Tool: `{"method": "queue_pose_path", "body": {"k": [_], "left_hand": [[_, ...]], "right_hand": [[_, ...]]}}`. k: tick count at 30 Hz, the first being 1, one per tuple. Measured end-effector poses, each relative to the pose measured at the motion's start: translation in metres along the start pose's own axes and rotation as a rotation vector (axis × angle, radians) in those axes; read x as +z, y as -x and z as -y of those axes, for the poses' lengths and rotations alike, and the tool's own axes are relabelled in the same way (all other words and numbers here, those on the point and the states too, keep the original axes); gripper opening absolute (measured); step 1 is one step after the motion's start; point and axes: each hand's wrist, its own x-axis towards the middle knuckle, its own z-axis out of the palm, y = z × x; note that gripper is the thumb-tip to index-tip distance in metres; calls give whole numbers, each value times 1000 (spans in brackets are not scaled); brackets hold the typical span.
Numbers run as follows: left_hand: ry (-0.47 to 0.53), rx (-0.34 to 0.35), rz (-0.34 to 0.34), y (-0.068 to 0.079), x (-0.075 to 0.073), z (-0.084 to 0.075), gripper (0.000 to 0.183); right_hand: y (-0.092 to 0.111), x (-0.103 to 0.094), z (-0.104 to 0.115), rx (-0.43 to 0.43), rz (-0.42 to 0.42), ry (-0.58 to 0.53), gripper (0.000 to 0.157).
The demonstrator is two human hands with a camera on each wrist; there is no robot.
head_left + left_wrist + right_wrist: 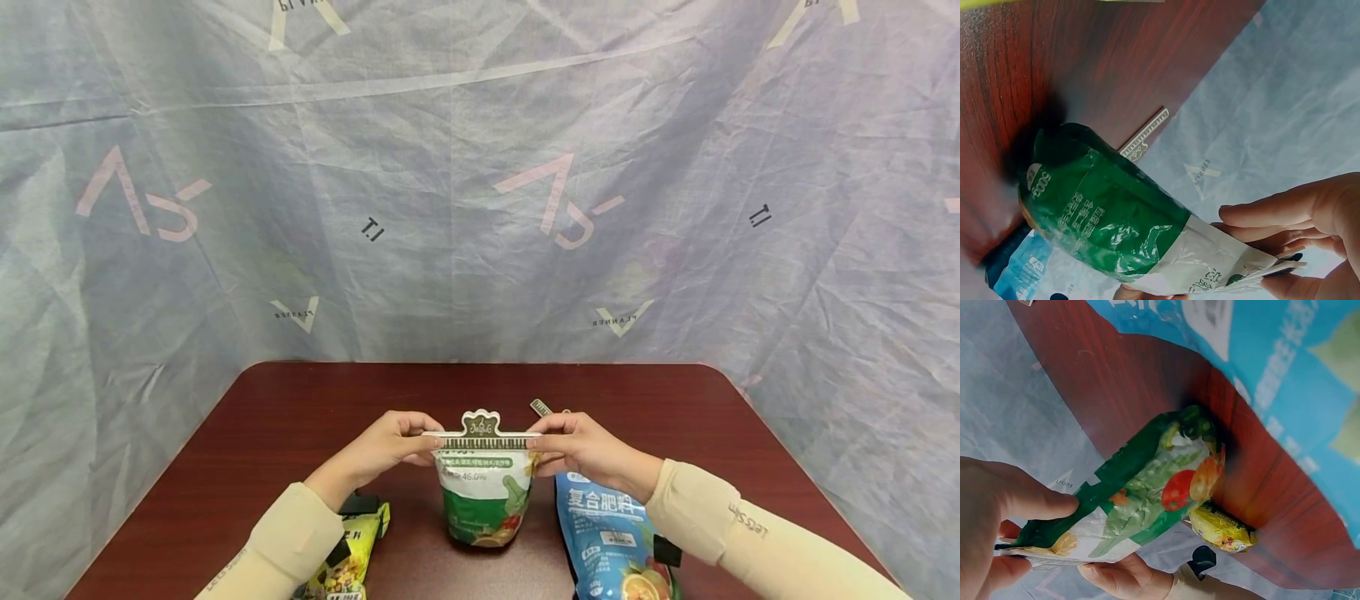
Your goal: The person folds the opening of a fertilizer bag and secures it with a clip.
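A green and white fertilizer bag (480, 500) stands at the middle of the table, its top folded under a wide bag clip (482, 442) with a scalloped handle. My left hand (384, 446) pinches the clip's left end at the bag's top edge, thumb in front. At the opposite end my right hand (588, 450) does the same. In the left wrist view the bag (1110, 212) leans across, with my left hand (1316, 228) at its white top. The right wrist view shows the bag's vegetable-printed side (1147, 494) and my right hand (997, 512) at the top corner.
A blue fertilizer bag (600, 533) lies at the right below my right forearm. A yellow bag (362, 546) is at the left by my left sleeve. Behind the right hand, a second bag clip (540, 407) lies on the dark red table (337, 392). Grey cloth (450, 250) hangs around the table.
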Motion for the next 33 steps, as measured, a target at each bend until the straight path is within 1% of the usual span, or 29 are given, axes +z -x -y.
{"method": "queue_pose_path", "body": {"k": [6,14,20,27,33], "left_hand": [[36,-32,14,0,-3,2,28],[81,-75,37,0,-7,3,24],[100,-116,57,-2,-9,5,24],[135,-178,67,-2,-10,7,24],[176,-225,71,-2,-11,10,20]], "right_hand": [[-3,1,0,20,40,-34,12],[-6,2,-3,60,42,-71,14],[-9,3,-4,100,23,-103,14],[-15,5,-9,154,-15,-81,10],[-19,8,-14,192,-36,-84,11]]}}
